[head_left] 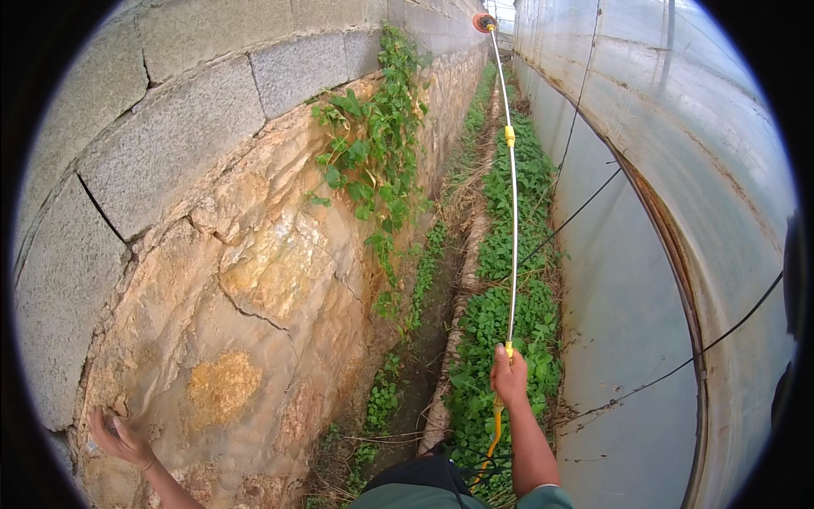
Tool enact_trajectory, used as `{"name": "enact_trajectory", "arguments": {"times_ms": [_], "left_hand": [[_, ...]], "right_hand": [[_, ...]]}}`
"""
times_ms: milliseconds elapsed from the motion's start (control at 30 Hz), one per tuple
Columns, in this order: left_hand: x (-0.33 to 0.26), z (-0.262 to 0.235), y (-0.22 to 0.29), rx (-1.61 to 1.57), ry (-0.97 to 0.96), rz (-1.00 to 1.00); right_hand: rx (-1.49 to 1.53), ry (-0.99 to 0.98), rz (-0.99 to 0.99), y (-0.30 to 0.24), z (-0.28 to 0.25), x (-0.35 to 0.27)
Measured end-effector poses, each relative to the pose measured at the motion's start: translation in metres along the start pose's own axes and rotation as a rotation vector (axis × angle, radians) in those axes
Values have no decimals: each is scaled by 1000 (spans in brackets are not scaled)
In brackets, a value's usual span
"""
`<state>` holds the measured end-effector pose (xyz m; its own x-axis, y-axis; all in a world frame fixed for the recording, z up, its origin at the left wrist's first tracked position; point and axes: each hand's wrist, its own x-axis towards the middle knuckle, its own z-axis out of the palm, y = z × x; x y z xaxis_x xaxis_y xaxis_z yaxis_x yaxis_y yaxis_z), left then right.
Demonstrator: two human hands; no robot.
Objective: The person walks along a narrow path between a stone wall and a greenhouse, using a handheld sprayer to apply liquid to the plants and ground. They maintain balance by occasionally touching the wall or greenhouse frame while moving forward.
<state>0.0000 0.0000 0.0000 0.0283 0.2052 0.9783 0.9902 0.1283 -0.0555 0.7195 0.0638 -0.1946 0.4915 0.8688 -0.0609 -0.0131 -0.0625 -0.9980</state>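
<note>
My right hand (509, 376) is wrapped round the yellow handle end of a long sprayer wand (514, 229). The thin metal tube runs up and away from the hand, with a yellow joint partway along. At its far tip sits a round orange-red spray head (484, 23). A yellow hose (494, 437) hangs from the handle down beside my body. Out to the left, my left hand (124, 439) is held with its fingers apart by the rough stone wall (254, 339). It holds nothing; whether it touches the stone I cannot tell.
Grey concrete blocks (178, 144) top the stone wall, and a leafy vine (377, 153) hangs down it. Low green plants (517, 314) line a narrow strip beside a dirt channel (432, 339). Plastic sheeting (627, 339) rises on the right, crossed by dark cords (661, 373).
</note>
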Motion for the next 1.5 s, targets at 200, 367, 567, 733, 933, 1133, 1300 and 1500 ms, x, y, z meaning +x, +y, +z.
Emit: {"name": "enact_trajectory", "arguments": {"times_ms": [200,367,567,733,933,1133,1300,1500], "left_hand": [[4,1,13,-5,41,10],[4,0,9,8,43,22],[2,3,2,-39,66,16],[5,6,5,-60,79,-1],[8,6,11,-43,112,19],[7,7,10,-40,101,-8],[7,6,2,-43,83,-39],[5,8,4,-108,86,-85]], "right_hand": [[-50,-61,157,25,-21,-34],[-170,-90,451,79,-52,-116],[-90,-166,500,109,-62,-181],[-55,-199,405,108,-66,-185],[-353,-231,465,125,-100,-232],[-333,-235,484,126,-117,-259],[-274,-226,286,126,-137,-245],[-682,-212,305,123,-167,-279]]}}
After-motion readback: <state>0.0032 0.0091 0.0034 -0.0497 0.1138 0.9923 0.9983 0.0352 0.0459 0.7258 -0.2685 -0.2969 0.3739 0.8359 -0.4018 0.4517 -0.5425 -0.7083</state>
